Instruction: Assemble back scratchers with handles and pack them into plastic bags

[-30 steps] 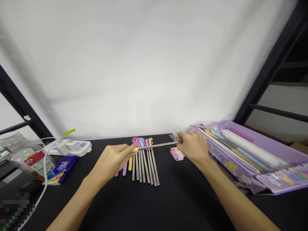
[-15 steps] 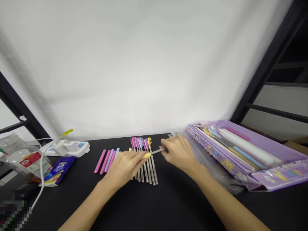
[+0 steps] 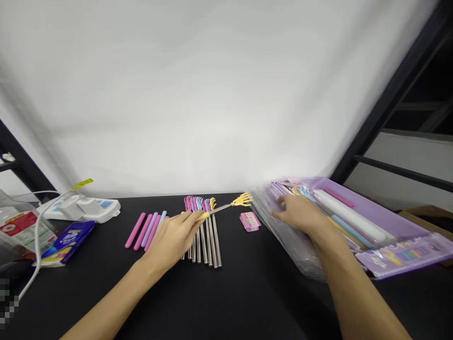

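My left hand is wrapped round the yellow handle of a metal rod whose yellow hand-shaped end points right. Beneath and beside it lie several metal rods with pink, purple, blue and yellow hand-shaped tips. Left of them are several pink, purple and blue tubes, partly covered by my left hand. My right hand, fingers curled but apart with nothing seen between them, is over the near left edge of the purple box. Small pink cards lie between my hands.
Clear plastic wrapping lies along the box's left side. At the left are a white power strip with a cable, a blue packet and a clear jar. A white wall rises behind the black table.
My right hand has let go of the yellow-tipped rod and moved right to the box. The yellow tip and the pink cards now show. The view has shifted slightly.
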`<state>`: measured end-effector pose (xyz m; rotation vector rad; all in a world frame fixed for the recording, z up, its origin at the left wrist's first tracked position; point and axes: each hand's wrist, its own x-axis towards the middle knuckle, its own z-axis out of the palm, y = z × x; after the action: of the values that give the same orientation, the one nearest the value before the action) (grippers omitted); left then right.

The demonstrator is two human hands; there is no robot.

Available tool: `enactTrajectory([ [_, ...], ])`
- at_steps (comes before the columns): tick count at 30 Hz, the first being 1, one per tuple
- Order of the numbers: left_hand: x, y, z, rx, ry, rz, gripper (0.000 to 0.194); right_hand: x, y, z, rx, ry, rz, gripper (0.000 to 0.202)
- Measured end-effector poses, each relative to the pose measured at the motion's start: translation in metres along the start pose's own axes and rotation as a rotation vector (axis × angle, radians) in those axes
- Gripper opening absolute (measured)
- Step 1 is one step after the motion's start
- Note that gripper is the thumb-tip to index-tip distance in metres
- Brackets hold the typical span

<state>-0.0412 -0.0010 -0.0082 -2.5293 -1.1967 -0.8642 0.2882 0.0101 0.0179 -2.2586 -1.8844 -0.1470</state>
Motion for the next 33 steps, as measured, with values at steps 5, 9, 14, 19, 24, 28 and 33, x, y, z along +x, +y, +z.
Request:
enactTrajectory([
  [5, 0.002, 0.008, 0.001, -0.026, 0.006, 0.009, 0.025, 0.005, 0.013, 0.013, -0.056, -0.017, 0.042, 0.008],
  [9, 0.002, 0.011, 0.002, -0.052, -0.007, 0.001, 0.025, 0.004, 0.013, 0.013, -0.063, -0.010, 0.085, 0.006],
  [14, 0.000, 0.011, 0.005, -0.078, -0.012, 0.000, 0.025, -0.001, 0.008, 0.000, -0.066, -0.022, 0.176, 0.018],
  [19, 0.002, 0.018, 0.001, -0.295, -0.057, -0.113, 0.023, -0.008, -0.017, -0.025, 0.210, 0.199, 0.137, 0.018],
  [24, 0.005, 0.031, -0.004, -0.817, -0.210, -0.306, 0.028, -0.014, -0.055, -0.027, 0.781, 0.195, -0.244, 0.017],
  [28, 0.007, 0.033, -0.006, -1.068, -0.231, -0.368, 0.030, -0.020, -0.071, -0.020, 1.184, -0.037, -0.265, 0.029],
  [33, 0.007, 0.018, -0.010, -0.990, -0.209, -0.403, 0.030, -0.022, -0.074, -0.021, 1.277, -0.069, -0.224, 0.033],
])
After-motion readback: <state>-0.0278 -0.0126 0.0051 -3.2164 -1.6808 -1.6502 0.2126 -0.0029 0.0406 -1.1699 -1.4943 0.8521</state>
